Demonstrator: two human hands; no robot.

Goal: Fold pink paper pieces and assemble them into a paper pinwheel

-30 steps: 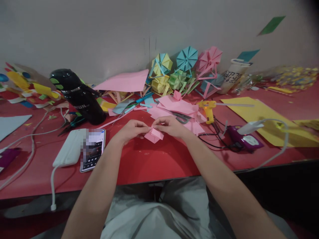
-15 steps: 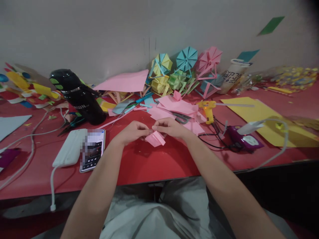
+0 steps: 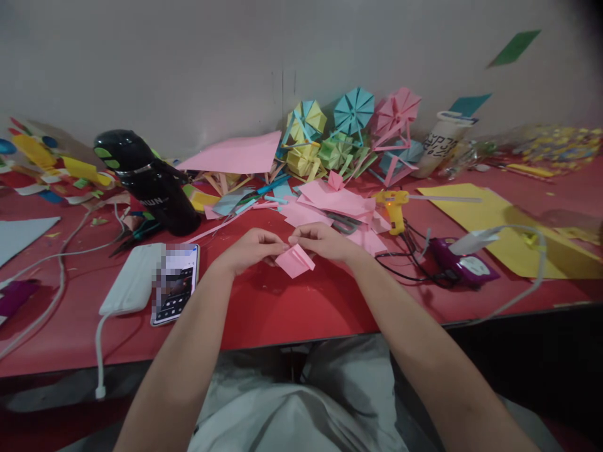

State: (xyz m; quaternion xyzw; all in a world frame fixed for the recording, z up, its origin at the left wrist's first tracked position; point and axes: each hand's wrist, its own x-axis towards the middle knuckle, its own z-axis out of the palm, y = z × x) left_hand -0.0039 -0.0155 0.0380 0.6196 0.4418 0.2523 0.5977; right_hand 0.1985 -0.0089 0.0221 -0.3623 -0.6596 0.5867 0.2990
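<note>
A person is sitting at a red worktop (image 3: 292, 320), and two bare hands are working close together over the near middle of it. The left hand (image 3: 254, 247) is gripping a small folded pink paper (image 3: 294, 262) along its far left side, and the right hand (image 3: 318, 240) is pinching its far edge with thumb and finger. The loose part is jutting out toward the person, showing a raised fold; whether it is touching the worktop is hard to tell.

The step in hand is seemingly one of shaping or pressing folds in this piece – the fingers are bunching right at its edge. As a judgement, the next move is calling for a light, even pinch, with one hand steadying the paper while the other is setting the crease without crumpling it.

Beyond the hands, a pile of pink paper (image 3: 330, 204) is lying within easy reach, and a yellow glue gun (image 3: 394, 213) is standing just to its right. Farther back, some paper wheels (image 3: 353, 117) are resting near the wall – while a phone (image 3: 176, 285) is lying by the left forearm, its screen lit
</note>
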